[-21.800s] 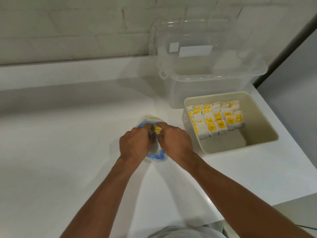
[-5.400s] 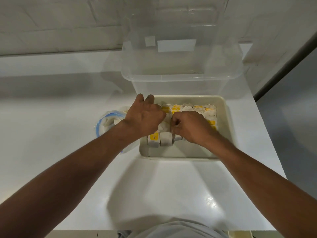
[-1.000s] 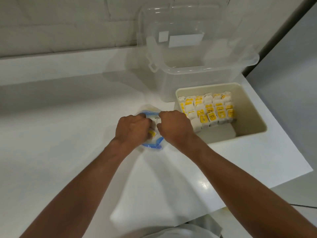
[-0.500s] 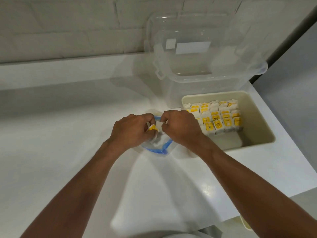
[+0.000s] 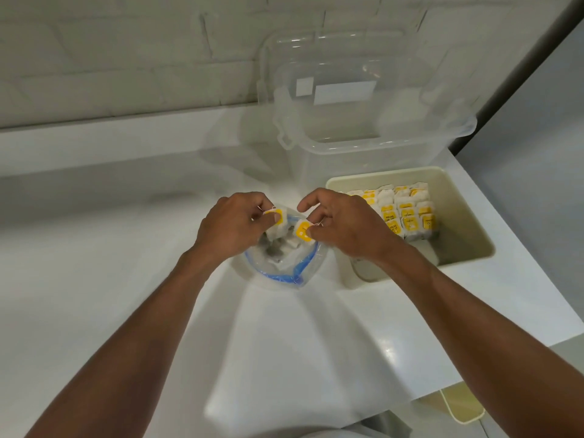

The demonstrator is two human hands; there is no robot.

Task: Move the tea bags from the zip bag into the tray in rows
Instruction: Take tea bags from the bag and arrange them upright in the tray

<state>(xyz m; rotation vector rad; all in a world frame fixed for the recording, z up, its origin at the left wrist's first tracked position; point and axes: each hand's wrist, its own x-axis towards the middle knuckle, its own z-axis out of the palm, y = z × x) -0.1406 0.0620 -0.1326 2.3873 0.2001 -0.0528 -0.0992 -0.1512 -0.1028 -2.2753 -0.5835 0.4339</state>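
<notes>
**A fresh pair comes up out of the zip bag (image 5: 284, 267)**

Half a second ago both hands were bunched together in the bag's mouth. Now they have drawn apart and risen, each with its catch clear of the opening. The next pair looks ready to cross to the tray (image 5: 459, 216), where rows of tea bags (image 5: 407, 213) fill the far part and the near part is bare. The left hand (image 5: 232, 227) pinches a first tea bag (image 5: 275, 218) between thumb and forefinger. The right hand (image 5: 346, 227) pinches a second tea bag (image 5: 302, 231). The zip bag sits on the bench (image 5: 94, 248), just left of the tray.
</notes>
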